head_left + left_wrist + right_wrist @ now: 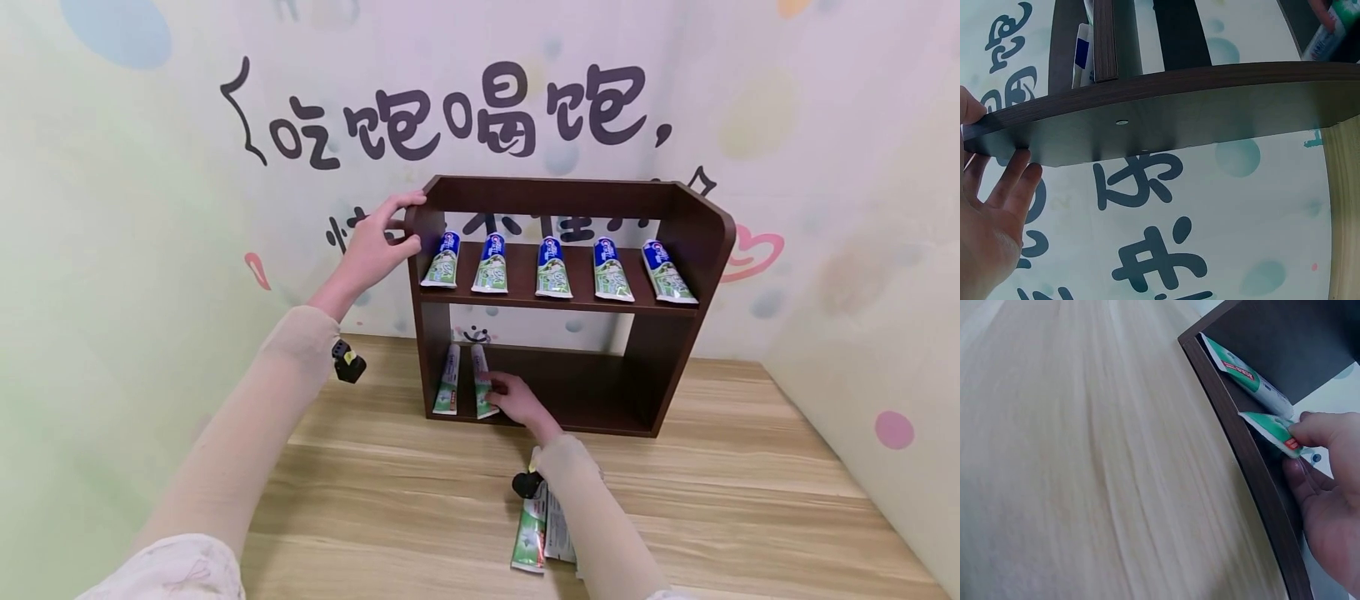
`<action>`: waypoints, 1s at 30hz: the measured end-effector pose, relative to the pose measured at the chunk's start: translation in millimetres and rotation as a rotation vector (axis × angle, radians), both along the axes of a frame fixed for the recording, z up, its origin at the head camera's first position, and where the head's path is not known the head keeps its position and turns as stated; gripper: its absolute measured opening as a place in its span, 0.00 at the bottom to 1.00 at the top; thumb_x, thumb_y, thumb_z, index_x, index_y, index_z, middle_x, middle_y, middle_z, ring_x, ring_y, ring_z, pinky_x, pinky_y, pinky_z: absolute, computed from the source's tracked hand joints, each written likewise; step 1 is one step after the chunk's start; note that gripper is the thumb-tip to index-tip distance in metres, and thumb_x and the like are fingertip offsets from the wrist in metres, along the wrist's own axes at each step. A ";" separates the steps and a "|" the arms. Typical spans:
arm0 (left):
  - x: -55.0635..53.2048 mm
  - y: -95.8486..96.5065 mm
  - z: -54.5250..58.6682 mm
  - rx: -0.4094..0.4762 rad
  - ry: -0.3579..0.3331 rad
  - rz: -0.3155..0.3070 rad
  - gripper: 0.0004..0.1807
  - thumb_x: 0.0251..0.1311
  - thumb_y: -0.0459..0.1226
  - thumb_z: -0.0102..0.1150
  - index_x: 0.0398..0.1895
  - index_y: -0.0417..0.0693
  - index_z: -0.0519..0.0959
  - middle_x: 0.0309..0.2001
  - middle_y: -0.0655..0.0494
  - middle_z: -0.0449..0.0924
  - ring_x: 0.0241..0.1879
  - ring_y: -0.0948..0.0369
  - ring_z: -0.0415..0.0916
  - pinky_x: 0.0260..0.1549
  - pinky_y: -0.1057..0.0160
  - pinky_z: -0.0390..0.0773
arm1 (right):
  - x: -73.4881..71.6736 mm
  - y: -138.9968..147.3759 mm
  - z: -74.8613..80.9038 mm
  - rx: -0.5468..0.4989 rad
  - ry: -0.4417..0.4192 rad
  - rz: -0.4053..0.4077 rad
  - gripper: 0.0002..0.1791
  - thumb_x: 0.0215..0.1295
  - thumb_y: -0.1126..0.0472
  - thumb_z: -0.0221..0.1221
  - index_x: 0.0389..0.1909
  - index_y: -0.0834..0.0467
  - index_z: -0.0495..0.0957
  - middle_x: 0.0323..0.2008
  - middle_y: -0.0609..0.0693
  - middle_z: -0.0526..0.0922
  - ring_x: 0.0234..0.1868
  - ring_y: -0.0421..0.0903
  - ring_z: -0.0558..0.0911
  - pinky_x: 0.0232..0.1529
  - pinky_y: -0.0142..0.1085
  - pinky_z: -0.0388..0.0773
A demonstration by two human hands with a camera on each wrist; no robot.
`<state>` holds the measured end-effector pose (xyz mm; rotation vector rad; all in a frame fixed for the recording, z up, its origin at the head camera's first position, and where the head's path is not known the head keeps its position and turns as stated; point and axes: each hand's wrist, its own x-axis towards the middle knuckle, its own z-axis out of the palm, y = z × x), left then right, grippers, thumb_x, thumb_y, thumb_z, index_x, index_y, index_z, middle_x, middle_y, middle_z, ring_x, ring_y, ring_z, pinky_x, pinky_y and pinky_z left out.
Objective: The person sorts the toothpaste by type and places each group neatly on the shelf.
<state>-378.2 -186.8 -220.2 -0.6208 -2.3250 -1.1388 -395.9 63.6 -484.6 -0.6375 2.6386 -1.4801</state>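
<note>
Left hand grips the dark shelf's upper left corner. Right hand pinches a green-and-white toothpaste tube standing on the bottom shelf, beside another tube (label unreadable). Five blue-capped tubes line the upper shelf.

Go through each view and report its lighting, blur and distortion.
Head view: even soft light, sharp, wide-angle bend at the edges; the dark brown wooden shelf shows no glare. Left wrist view: the shelf's side panel curves from lens distortion, the left hand slightly soft. Right wrist view: the pale wooden tabletop is blurred, the right hand soft.
</note>
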 end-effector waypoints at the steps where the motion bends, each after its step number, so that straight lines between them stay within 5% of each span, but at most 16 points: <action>1: 0.2 -0.2 -0.1 0.001 -0.001 -0.002 0.29 0.61 0.34 0.56 0.67 0.61 0.71 0.73 0.67 0.65 0.56 0.49 0.78 0.42 0.62 0.81 | 0.2 0.3 0.4 0.010 0.003 -0.004 0.23 0.66 0.68 0.56 0.62 0.61 0.75 0.55 0.62 0.81 0.47 0.51 0.81 0.41 0.35 0.79; 15: 0.6 1.3 1.4 -0.008 0.013 -0.005 0.28 0.62 0.34 0.56 0.67 0.59 0.71 0.73 0.66 0.66 0.55 0.48 0.78 0.41 0.63 0.81 | 1.4 7.4 6.5 0.088 -0.054 0.071 0.36 0.54 0.68 0.66 0.68 0.59 0.71 0.42 0.60 0.85 0.36 0.43 0.81 0.34 0.30 0.76; 30: 1.4 1.0 1.7 -0.011 0.012 -0.003 0.29 0.61 0.34 0.56 0.67 0.55 0.71 0.73 0.65 0.66 0.55 0.47 0.78 0.42 0.61 0.81 | 7.1 1.1 -6.9 -0.017 -0.020 -0.061 0.40 0.52 0.66 0.72 0.69 0.60 0.68 0.52 0.60 0.79 0.39 0.46 0.81 0.37 0.34 0.78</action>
